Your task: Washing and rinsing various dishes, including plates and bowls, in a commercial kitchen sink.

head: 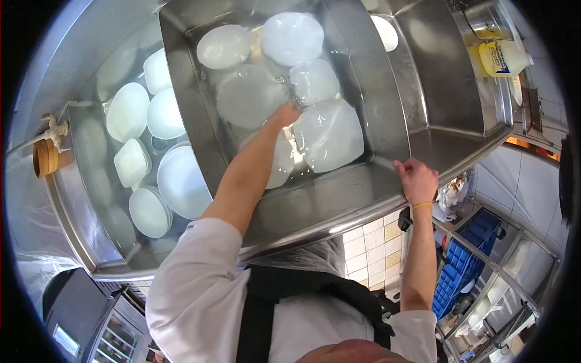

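My left hand (288, 113) reaches into the water of the middle steel basin (317, 193). Its fingers dip below a rippled surface, so their grip is hidden. Close to them lie a large round white dish (249, 96), a rounded square white dish (314, 82) and a larger squarish white dish (330, 136). Farther back in the same water are an oval white dish (224, 46) and another white dish (292, 38). My forearm partly covers one more white dish (279, 163). With fingers curled, my right hand (416, 178) rests on the steel ledge beside the right basin; nothing shows in it.
The left basin (93, 181) holds several white dishes (128, 112), some stacked. Part of a white dish (385, 33) shows in the right basin (447, 81). A plastic bottle (501, 59) lies beyond. At left is a tap (55, 132); a metal rack with a blue crate (465, 263) stands right.
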Demonstrator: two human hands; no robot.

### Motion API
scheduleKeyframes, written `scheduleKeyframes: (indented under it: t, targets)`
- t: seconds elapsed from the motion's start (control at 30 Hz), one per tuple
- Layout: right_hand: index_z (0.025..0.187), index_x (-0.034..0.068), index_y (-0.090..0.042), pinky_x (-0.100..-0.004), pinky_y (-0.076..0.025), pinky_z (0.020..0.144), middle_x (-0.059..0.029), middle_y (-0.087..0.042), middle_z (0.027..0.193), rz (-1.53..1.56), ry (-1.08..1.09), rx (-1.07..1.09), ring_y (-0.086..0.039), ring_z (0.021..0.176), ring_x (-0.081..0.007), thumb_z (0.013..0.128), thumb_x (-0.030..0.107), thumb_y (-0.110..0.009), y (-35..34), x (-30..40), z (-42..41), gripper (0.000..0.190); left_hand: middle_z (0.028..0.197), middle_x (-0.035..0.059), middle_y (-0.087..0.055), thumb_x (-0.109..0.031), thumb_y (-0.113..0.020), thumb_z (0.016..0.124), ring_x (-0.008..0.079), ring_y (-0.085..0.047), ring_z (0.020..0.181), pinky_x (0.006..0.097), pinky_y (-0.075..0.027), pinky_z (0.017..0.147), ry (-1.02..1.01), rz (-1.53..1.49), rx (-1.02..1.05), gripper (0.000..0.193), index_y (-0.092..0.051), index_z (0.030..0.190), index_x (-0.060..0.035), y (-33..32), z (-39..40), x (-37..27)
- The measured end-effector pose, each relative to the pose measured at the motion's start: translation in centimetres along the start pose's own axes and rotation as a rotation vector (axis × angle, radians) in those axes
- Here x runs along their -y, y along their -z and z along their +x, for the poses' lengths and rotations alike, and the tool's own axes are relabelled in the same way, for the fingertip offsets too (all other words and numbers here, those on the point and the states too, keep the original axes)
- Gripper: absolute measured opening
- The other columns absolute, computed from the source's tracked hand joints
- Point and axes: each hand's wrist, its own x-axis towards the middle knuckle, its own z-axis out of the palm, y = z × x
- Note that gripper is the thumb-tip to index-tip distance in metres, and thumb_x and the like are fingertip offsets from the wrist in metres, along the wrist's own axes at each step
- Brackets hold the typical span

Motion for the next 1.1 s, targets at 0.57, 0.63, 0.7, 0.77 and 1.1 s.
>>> scheduleKeyframes:
  t: [0.57, 0.63, 0.7, 0.77, 1.1]
  targets:
    - [0.128, 0.01, -0.045, -0.0424, -0.04, 0.098, -0.0183, -0.047, 0.13, 0.556, 0.114, 0.177, -0.047, 0.118, -0.036, 0.074, 0.034, -0.067, -29.2, 12.9, 35.5, 0.063, 0.112, 0.02, -0.06, -0.028, -0.062, 0.081, 0.0379, -0.058, 0.097, 0.0449, -0.044, 0.085, 0.49, 1.08, -0.8, 0.062, -0.039, 0.136, -0.0152, 27.7, -8.5, -17.3]
    - [0.125, 0.009, -0.048, -0.0422, -0.04, 0.097, -0.0184, -0.05, 0.127, 0.549, 0.17, 0.123, -0.048, 0.117, -0.0353, 0.074, 0.034, -0.068, -34.2, 11.8, 39.6, 0.061, 0.112, 0.0205, -0.061, -0.04, -0.051, 0.089, 0.0405, -0.055, 0.106, 0.0471, -0.042, 0.089, 0.777, 0.512, -0.629, 0.058, -0.034, 0.139, -0.015, 27.0, -6.3, -15.1]
    - [0.119, 0.006, -0.053, -0.0419, -0.041, 0.096, -0.0186, -0.055, 0.12, 0.528, 0.256, 0.002, -0.05, 0.115, -0.0337, 0.072, 0.034, -0.07, -38.5, 8.2, 43.6, 0.057, 0.103, 0.0174, -0.065, -0.04, -0.052, 0.089, 0.0378, -0.059, 0.1, 0.045, -0.044, 0.086, 0.681, 0.441, -0.633, 0.054, -0.041, 0.135, -0.0161, 26.7, -3.4, -13.7]
    - [0.113, 0.004, -0.058, -0.0415, -0.043, 0.095, -0.0189, -0.059, 0.113, 0.498, 0.349, -0.101, -0.051, 0.114, -0.0322, 0.071, 0.034, -0.072, -40.2, 5.4, 46.0, 0.054, 0.102, 0.016, -0.065, -0.04, -0.051, 0.089, 0.0371, -0.06, 0.098, 0.0448, -0.045, 0.084, 0.712, 0.441, -0.625, 0.052, -0.043, 0.134, -0.017, 26.1, -0.8, -14.1]
    - [0.116, 0.0, -0.054, -0.0399, -0.052, 0.074, -0.0188, -0.064, 0.1, 0.476, 0.339, 0.162, -0.065, 0.083, -0.0306, 0.074, 0.028, -0.073, -34.6, 12.9, 40.7, 0.053, 0.09, 0.0161, -0.067, -0.042, -0.052, 0.089, 0.04, -0.06, 0.089, 0.0471, -0.046, 0.077, 0.831, 0.582, -0.683, 0.037, -0.058, 0.103, -0.0086, 28.1, -2.0, -13.4]
